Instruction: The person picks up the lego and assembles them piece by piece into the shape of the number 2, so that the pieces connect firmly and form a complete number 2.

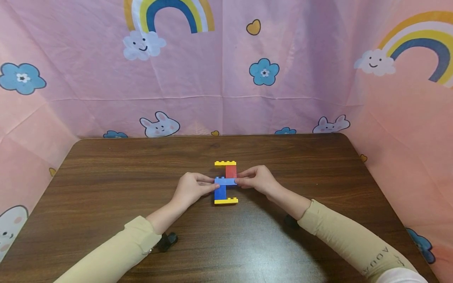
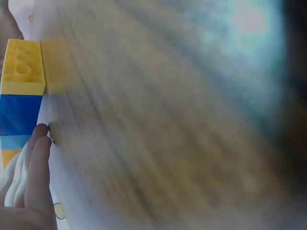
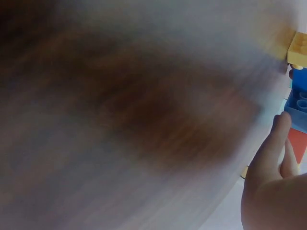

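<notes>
In the head view a construction of toy building bricks lies at the middle of the table. It has a yellow piece (image 1: 225, 163) at the far end, a red brick (image 1: 231, 171), a light blue brick (image 1: 226, 181), a dark blue brick (image 1: 220, 192) and a second yellow piece (image 1: 225, 201) nearest me. With thumb and fingers, my left hand (image 1: 187, 189) pinches the left side where the two blue bricks meet. My right hand (image 1: 260, 180) pinches the right end of the light blue brick, close to the red one. Only part of the construction shows in either wrist view.
Brown wood-grain table (image 1: 124, 177) surrounds the bricks. A pink printed cloth (image 1: 233, 78) hangs behind it and along both sides. Small black objects (image 1: 167, 241) show below my wrists.
</notes>
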The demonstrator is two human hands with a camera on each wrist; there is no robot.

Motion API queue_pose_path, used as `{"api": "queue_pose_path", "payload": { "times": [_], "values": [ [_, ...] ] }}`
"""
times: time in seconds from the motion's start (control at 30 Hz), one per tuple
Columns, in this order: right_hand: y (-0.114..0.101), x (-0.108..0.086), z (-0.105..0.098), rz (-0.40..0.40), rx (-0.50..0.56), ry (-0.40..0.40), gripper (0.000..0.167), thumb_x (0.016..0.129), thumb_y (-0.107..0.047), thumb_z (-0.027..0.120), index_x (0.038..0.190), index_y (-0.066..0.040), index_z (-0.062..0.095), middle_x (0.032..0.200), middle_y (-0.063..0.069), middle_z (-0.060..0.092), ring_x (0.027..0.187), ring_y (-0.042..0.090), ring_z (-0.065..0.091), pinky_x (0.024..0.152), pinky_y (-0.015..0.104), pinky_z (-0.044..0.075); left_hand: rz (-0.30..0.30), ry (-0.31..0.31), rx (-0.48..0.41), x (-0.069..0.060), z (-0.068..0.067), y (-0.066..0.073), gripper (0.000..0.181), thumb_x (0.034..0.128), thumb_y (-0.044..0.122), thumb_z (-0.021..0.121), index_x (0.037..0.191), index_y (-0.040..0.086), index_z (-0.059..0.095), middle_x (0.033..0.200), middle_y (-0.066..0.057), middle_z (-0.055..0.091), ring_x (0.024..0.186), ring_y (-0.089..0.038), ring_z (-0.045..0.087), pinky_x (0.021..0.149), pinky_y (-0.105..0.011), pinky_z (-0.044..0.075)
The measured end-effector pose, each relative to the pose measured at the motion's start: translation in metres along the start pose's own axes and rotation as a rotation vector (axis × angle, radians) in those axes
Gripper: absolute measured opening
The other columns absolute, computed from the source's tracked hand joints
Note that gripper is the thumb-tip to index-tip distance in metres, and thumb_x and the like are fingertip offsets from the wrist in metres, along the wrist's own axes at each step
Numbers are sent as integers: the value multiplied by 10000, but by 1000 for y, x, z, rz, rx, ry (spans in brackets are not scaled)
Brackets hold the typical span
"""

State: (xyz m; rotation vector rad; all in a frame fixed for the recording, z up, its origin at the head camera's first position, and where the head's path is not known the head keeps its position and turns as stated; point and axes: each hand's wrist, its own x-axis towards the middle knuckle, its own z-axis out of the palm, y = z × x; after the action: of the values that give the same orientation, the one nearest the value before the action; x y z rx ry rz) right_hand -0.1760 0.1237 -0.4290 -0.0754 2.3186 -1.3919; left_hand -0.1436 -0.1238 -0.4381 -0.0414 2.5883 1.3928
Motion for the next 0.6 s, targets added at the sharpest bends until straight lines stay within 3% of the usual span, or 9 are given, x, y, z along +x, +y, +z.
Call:
{"api": "queue_pose_path", "payload": {
  "times": [0.3,0.6],
  "values": [
    [2,2,0,-7,-34,-12,347,948,-233,827,1202,1,791,1211,181,788,956,235,815,1073,474,603,59,8,68,-1,0,5,312,891,244,883,1094,14,827,1093,-157,820,1053,-271,800,985,-479,640],
    [0,0,2,-14,-27,-23,316,956,-214,817,1184,3,798,1224,188,782,956,240,817,1074,456,604,53,14,92,2,-1,0,297,895,250,881,1088,30,829,1004,-120,836,1047,-267,803,1075,-535,578]
  ]
}}
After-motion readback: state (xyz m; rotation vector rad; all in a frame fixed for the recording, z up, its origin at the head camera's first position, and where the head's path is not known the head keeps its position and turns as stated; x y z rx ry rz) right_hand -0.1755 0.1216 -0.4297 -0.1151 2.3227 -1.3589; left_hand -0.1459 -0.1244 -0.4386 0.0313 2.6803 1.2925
